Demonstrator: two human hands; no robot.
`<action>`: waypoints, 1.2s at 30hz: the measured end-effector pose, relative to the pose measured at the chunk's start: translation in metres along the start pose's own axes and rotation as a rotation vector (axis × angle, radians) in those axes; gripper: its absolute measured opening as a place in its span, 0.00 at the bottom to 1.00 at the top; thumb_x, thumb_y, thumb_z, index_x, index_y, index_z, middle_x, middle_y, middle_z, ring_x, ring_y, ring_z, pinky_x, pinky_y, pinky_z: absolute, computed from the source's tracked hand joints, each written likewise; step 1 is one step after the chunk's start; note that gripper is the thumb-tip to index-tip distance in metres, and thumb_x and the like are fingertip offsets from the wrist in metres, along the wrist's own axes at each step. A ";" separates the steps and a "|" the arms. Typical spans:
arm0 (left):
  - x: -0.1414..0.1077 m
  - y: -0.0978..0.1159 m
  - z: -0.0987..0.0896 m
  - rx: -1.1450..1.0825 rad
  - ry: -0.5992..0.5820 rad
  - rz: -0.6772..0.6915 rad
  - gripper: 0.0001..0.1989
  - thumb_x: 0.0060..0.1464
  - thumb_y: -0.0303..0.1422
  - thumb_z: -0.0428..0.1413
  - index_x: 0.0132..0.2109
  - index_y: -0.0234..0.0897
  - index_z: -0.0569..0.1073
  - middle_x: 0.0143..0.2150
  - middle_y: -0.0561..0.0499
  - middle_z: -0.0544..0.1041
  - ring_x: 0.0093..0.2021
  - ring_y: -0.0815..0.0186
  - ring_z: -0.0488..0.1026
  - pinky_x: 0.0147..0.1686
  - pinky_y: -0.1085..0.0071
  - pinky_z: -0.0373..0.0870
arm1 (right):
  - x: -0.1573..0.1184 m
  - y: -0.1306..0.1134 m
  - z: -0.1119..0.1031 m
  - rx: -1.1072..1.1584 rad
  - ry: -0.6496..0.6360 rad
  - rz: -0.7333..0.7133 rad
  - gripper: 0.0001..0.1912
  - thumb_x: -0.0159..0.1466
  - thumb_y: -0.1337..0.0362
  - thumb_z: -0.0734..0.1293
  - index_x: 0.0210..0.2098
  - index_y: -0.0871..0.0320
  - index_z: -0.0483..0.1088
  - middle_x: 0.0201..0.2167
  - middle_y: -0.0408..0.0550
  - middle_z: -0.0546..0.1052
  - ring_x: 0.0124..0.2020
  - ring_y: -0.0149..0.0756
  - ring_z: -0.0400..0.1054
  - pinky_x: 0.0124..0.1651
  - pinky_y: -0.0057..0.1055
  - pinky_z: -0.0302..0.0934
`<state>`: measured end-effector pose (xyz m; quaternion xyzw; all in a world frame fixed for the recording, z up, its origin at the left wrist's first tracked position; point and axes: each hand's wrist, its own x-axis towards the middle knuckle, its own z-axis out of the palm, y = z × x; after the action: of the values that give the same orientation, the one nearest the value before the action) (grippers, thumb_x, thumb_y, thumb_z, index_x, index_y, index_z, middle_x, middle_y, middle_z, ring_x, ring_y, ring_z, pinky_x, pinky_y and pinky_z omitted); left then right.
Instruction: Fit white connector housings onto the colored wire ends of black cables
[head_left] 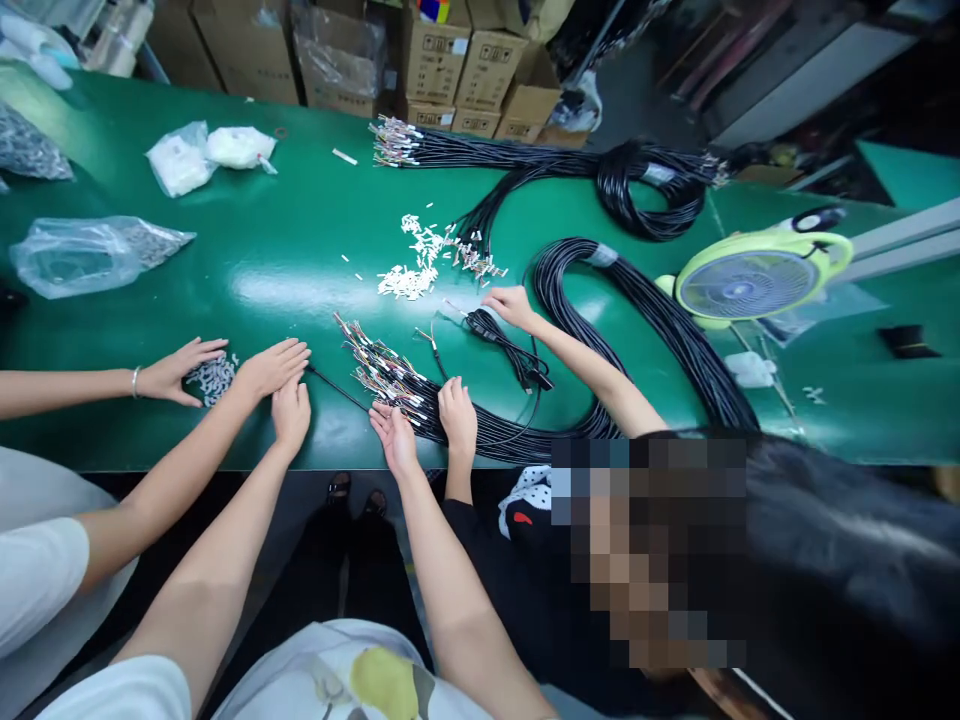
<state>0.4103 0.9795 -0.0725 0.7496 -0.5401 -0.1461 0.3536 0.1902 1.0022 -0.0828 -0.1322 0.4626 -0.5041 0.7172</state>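
A thin black cable [339, 388] stretches between my two hands above the table's near edge. My left hand [291, 415] has its fingers closed around the cable's left end, right against a co-worker's hand [271, 368]. My right hand [394, 438] is turned partly palm up, its fingers bent on the cable's other part. Close by lies a thick bundle of black cables [420, 398] with stripped, multicoloured wire ends. Another co-worker's hand [457, 415] rests on that bundle. The left co-worker's other hand [184, 372] touches a pile of small grey parts [216, 378].
White connector pieces [409, 280] are scattered mid-table. More black cable bundles [517, 155] lie at the back. A green fan [750, 285] stands right. A coiled cable with a plug [502, 345] lies by the right co-worker's hand [510, 303]. Plastic bags [82, 255] are left.
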 end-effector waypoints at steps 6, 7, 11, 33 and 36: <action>0.061 0.078 0.049 -0.095 -0.101 0.139 0.21 0.68 0.35 0.42 0.61 0.36 0.70 0.59 0.39 0.77 0.60 0.58 0.73 0.64 0.59 0.66 | -0.013 -0.010 0.012 -0.132 0.016 -0.019 0.28 0.59 0.40 0.69 0.39 0.61 0.76 0.41 0.58 0.83 0.41 0.43 0.80 0.52 0.45 0.72; 0.082 0.089 0.062 -0.096 -0.111 0.149 0.22 0.68 0.36 0.42 0.62 0.36 0.69 0.61 0.39 0.75 0.63 0.58 0.71 0.66 0.59 0.65 | -0.011 -0.016 0.015 -0.173 0.006 -0.021 0.29 0.58 0.40 0.70 0.39 0.61 0.76 0.38 0.58 0.83 0.38 0.45 0.80 0.49 0.46 0.73; 0.177 0.112 0.114 -0.042 -0.101 0.087 0.29 0.66 0.37 0.45 0.71 0.32 0.57 0.73 0.31 0.57 0.75 0.50 0.51 0.71 0.46 0.49 | 0.043 -0.064 0.032 -0.352 0.014 -0.165 0.25 0.64 0.44 0.65 0.46 0.58 0.77 0.44 0.55 0.82 0.45 0.45 0.79 0.55 0.46 0.71; 0.244 0.159 0.213 0.011 -0.574 0.644 0.24 0.64 0.31 0.43 0.61 0.33 0.72 0.64 0.39 0.73 0.67 0.56 0.68 0.69 0.54 0.62 | 0.264 -0.176 0.053 -1.163 0.290 -0.600 0.26 0.69 0.65 0.53 0.63 0.64 0.66 0.67 0.60 0.67 0.71 0.43 0.56 0.74 0.50 0.47; 0.288 0.161 0.228 0.051 -0.570 0.552 0.25 0.67 0.33 0.40 0.67 0.33 0.65 0.69 0.39 0.67 0.70 0.58 0.62 0.71 0.57 0.57 | 0.269 -0.171 0.045 -1.180 0.252 -0.571 0.28 0.70 0.60 0.58 0.66 0.63 0.62 0.71 0.58 0.59 0.74 0.43 0.48 0.76 0.48 0.42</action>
<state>0.2671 0.6052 -0.0758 0.5142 -0.8012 -0.2345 0.1967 0.1405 0.6848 -0.0892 -0.5600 0.6879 -0.3481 0.3033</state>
